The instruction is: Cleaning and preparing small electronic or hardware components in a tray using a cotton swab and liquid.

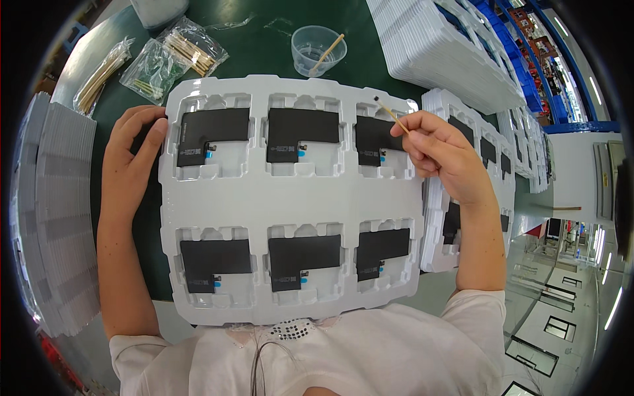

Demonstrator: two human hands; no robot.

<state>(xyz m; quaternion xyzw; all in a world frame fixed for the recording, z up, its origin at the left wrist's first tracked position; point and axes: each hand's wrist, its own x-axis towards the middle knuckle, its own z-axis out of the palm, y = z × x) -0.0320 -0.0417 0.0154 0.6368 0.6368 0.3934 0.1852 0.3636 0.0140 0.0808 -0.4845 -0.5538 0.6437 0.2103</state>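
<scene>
A white plastic tray (290, 201) lies in front of me, with several flat black L-shaped battery packs (304, 125) in its recesses. Each pack has a small connector with a blue tab. My right hand (439, 148) pinches a thin wooden cotton swab (392, 115), its dark tip pointing up and left over the tray's upper right recess. Below the swab lies another battery pack (371, 135), partly covered by my fingers. My left hand (135, 142) grips the tray's upper left edge, its thumb and fingertips against the rim.
Beyond the tray stands a clear plastic cup (318, 49) with a stick in it. Bagged swabs (188, 53) lie at the far left. Stacked white trays (63, 211) rise on the left, with more tray stacks (442, 49) at the far right. Another loaded tray (432, 237) adjoins on the right.
</scene>
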